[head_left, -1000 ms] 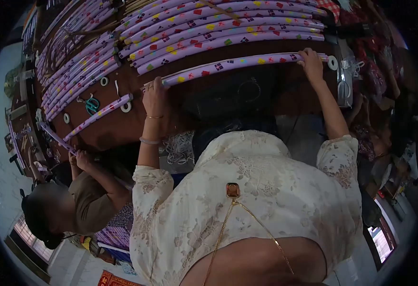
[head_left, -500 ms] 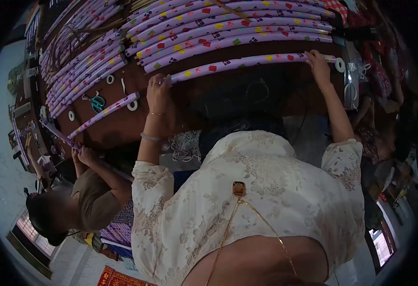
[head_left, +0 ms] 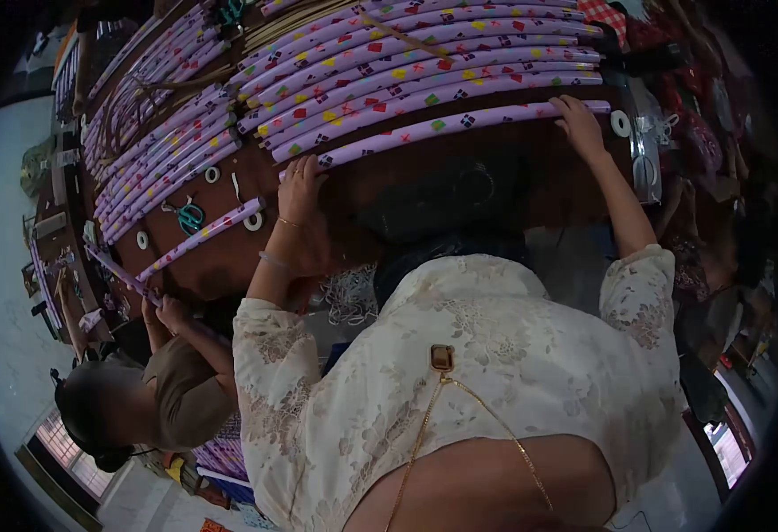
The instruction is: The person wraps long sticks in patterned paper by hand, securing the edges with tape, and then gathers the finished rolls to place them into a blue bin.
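A long lilac roll of wrapping paper (head_left: 442, 129) with a coloured pattern lies across the brown table in front of me. My left hand (head_left: 301, 188) lies on its left end, fingers stretched over the top and apart from the thumb. Near the right end, my right hand (head_left: 579, 127) rests on the roll with its fingers reaching over it. A white tape roll (head_left: 620, 123) is just beyond the roll's right end. Another tape roll (head_left: 252, 220) sits left of my left hand, by a shorter lilac roll (head_left: 203, 238). The undersides of my fingers are hidden.
Many matching lilac rolls (head_left: 424, 66) are stacked beyond my hands, with more rolls (head_left: 172, 164) at the left. Teal scissors (head_left: 190, 215) lie on the table (head_left: 345, 222). At lower left, a co-worker's hands (head_left: 172, 315) hold a thin lilac strip. Dark cloth (head_left: 442, 199) lies before me.
The long roll has turned, showing different pattern pieces, and sits slightly nearer the stack. My left fingers have straightened over it; both hands stay on the roll. The view has shifted slightly.
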`<state>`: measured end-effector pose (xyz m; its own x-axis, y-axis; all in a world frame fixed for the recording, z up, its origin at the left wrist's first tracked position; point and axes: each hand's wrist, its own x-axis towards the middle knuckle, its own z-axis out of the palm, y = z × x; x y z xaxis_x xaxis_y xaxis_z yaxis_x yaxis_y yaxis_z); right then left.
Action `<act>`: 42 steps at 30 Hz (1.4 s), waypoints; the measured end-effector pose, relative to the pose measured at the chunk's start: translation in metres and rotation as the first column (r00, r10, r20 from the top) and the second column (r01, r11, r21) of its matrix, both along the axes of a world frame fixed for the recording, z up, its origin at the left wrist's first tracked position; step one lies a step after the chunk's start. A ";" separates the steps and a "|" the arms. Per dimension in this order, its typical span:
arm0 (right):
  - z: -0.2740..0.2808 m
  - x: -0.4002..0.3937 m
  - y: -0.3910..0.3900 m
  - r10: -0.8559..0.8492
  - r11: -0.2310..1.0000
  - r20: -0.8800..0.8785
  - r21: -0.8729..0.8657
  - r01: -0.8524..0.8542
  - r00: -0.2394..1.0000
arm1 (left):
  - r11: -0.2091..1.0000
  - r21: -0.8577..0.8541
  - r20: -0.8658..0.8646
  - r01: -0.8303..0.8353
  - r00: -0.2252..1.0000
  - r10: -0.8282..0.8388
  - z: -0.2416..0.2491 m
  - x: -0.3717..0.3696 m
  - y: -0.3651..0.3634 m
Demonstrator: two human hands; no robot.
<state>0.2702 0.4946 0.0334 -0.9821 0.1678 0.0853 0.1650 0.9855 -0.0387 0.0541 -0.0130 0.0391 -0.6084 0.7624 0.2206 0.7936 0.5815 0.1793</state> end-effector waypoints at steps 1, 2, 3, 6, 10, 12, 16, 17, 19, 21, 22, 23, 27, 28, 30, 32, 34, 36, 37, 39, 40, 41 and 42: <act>0.002 -0.003 0.001 -0.003 0.999 0.023 0.040 0.002 1.000 | 1.000 0.008 -0.003 0.008 1.000 -0.007 -0.004 -0.001 0.000; 0.005 -0.004 0.002 -0.012 0.999 0.015 0.049 0.011 1.000 | 1.000 0.008 -0.029 0.028 0.999 -0.027 -0.008 -0.004 -0.002; 0.006 -0.006 0.003 -0.006 0.999 0.045 0.054 0.004 0.999 | 0.999 0.006 -0.055 0.046 0.997 -0.045 -0.012 -0.008 -0.002; 0.016 -0.010 0.005 0.049 0.998 0.141 0.040 -0.055 0.989 | 0.987 -0.140 -0.145 0.075 0.985 -0.096 -0.001 -0.009 0.000; 0.031 -0.014 0.005 0.061 0.973 0.344 -0.229 0.021 0.937 | 0.981 -0.172 0.058 0.087 0.995 -0.078 0.019 -0.002 -0.003; 0.027 -0.013 0.005 0.065 0.942 0.296 -0.334 0.040 0.953 | 0.996 -0.074 0.142 0.049 0.989 -0.038 0.024 -0.002 -0.002; 0.011 -0.017 0.017 0.100 0.986 0.073 -0.138 -0.089 0.992 | 0.991 0.133 0.116 -0.024 0.993 0.008 0.000 -0.019 -0.001; 0.010 -0.016 0.017 0.099 0.986 0.072 -0.140 -0.089 0.992 | 0.991 0.131 0.116 -0.023 0.993 0.007 -0.002 -0.021 0.000; 0.012 -0.019 0.017 0.002 0.978 0.064 -0.206 0.012 0.998 | 0.997 -0.018 0.069 -0.070 0.995 0.071 -0.005 -0.025 0.002; 0.015 -0.017 0.011 -0.052 0.985 0.031 -0.162 0.057 0.998 | 0.992 0.079 0.156 -0.103 0.984 0.090 -0.005 -0.030 0.002; 0.017 -0.015 0.003 -0.109 0.987 0.001 -0.119 0.108 0.994 | 0.975 0.171 0.250 -0.141 0.964 0.095 -0.006 -0.031 0.000; 0.016 -0.014 -0.008 -0.107 0.987 0.003 -0.124 0.107 0.994 | 0.976 0.166 0.250 -0.143 0.963 0.098 -0.003 -0.032 0.001; 0.006 -0.041 -0.076 -0.059 0.877 -0.133 -0.481 -0.012 0.989 | 0.967 0.179 0.403 -0.180 0.910 0.095 -0.005 -0.038 0.001; 0.021 -0.051 -0.112 0.014 0.869 -0.146 -0.488 -0.084 0.989 | 0.962 0.176 0.483 -0.209 0.870 0.101 -0.006 -0.040 0.000; 0.028 -0.070 -0.170 0.136 0.903 -0.108 -0.396 -0.168 0.985 | 0.973 0.144 0.432 -0.182 0.896 0.103 0.001 -0.039 0.003; 0.016 -0.090 -0.217 0.280 0.911 -0.038 -0.305 -0.278 0.959 | 0.982 0.115 0.378 -0.149 0.921 0.096 0.000 -0.042 0.000; 0.007 -0.100 -0.243 0.309 0.932 0.110 -0.235 -0.278 0.945 | 0.958 0.196 0.443 -0.208 0.891 0.103 -0.008 -0.043 -0.001; -0.001 -0.095 -0.235 0.308 0.930 0.064 -0.228 -0.287 0.949 | 0.961 0.178 0.417 -0.211 0.901 0.120 -0.005 -0.041 0.001; -0.004 -0.092 -0.230 0.332 0.920 0.011 -0.223 -0.321 0.943 | 0.961 0.160 0.427 -0.226 0.893 0.140 -0.008 -0.042 -0.001; -0.003 -0.079 -0.209 0.309 0.942 0.036 -0.152 -0.300 0.950 | 0.962 0.174 0.430 -0.212 0.895 0.119 -0.005 -0.040 -0.001; 0.005 -0.072 -0.194 0.301 0.948 0.065 -0.129 -0.291 0.952 | 0.968 0.130 0.397 -0.213 0.906 0.146 -0.001 -0.039 0.002; 0.012 -0.066 -0.180 0.293 0.953 0.094 -0.108 -0.283 0.951 | 0.972 0.085 0.361 -0.218 0.916 0.174 0.001 -0.038 0.002; 0.018 -0.061 -0.169 0.264 0.961 0.156 -0.127 -0.246 0.952 | 0.975 0.113 0.337 -0.193 0.930 0.145 -0.002 -0.039 -0.001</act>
<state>0.2094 0.3260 0.0516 -0.9917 -0.0914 -0.0908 -0.0784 0.9874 -0.1374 0.0150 -0.0139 0.0374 -0.7819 0.6173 0.0873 0.5701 0.6512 0.5010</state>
